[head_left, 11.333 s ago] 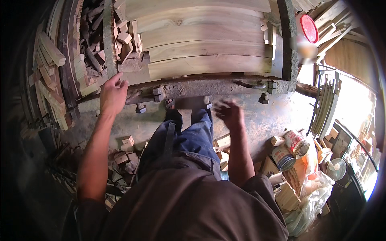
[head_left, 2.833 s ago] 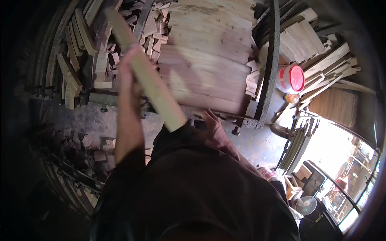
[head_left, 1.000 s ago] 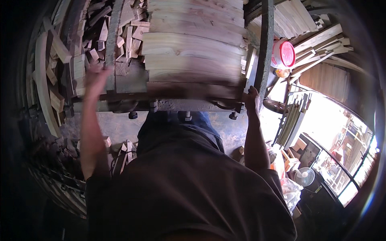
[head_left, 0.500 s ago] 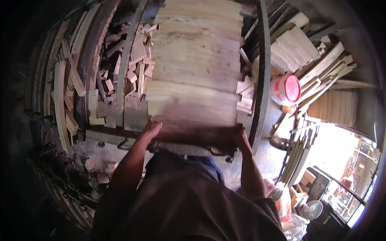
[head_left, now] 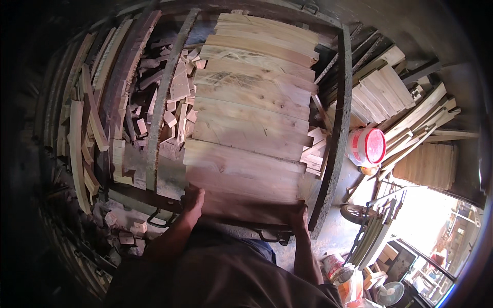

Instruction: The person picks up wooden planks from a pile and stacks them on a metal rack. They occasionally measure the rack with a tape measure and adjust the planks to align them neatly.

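Rough-edged bar: the upright strip (head_left: 166, 102) stands left of my work; I'd leave my elbow room to clear it.
Scrap pile: loose offcuts (head_left: 181, 87) lie just right of that bar, and a stray one could spoil a flush seat.
Left grip: my left hand (head_left: 193, 201) is curled at the board's left end; I cannot tell whether the fingers pinch underneath.
Nearest board: the shadowed board (head_left: 249, 210) lies crosswise between my hands, at the near end of the row of boards (head_left: 251, 120); even pressure at both ends should hold it square.
Right grip: my right hand (head_left: 300, 218) bears on the other end, thumb side up, its fingers mostly hidden.
Dark rail: the frame's side (head_left: 339, 133) runs beyond that hand, so I'd guard my knuckles.
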`<state>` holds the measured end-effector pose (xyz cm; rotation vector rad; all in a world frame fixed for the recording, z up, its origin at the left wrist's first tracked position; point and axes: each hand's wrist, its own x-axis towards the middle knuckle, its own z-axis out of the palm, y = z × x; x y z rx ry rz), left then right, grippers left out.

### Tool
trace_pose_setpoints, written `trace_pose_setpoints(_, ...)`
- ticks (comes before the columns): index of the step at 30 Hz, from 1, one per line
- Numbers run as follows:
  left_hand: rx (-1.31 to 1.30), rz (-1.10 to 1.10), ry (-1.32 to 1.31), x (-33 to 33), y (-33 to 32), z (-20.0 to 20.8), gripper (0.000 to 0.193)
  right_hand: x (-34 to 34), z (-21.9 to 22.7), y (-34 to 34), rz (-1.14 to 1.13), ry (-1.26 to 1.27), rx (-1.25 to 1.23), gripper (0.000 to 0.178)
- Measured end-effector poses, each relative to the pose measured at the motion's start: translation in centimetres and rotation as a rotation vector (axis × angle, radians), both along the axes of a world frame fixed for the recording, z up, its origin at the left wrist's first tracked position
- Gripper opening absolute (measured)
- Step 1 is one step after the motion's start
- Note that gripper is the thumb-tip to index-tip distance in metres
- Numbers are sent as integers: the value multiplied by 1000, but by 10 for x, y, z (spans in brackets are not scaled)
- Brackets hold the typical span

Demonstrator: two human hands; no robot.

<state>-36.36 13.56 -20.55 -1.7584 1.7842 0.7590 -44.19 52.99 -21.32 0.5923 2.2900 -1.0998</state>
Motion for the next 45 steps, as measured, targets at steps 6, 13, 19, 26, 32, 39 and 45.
trace_pose_setpoints(6, -83, 61, -11, -50, -10, 18, 67, -19, -27, -4, 11, 23, 53, 68)
trace_pose_setpoints(13, -93, 62, -18, -95, -6, 15, 76, -81, -6, -25, -117, -4, -235, 51)
trace_pose_setpoints(19, -50, 27, 19, -82, -15, -7, 65, -70, -29, -10, -36, 71, -76, 33)
trace_pose_setpoints(26, -84, -289, 124, -73, -23, -46, 50, -93, -5, -19, 146, 44, 23, 20)
trace_pose_setpoints(32, 155, -108, 398, -48, -38, -64, 59, -82, -26, 6, 44, 141, -49, 55)
trace_pose_setpoints(39, 240, 211, 521, -11, -49, -28, 51, -23, -21, 16, -286, -11, -165, 53)
trace_pose_setpoints(45, 431, 446, 699, -4, -52, -16, 40, -9, 0, -12, -395, 67, -493, 34)
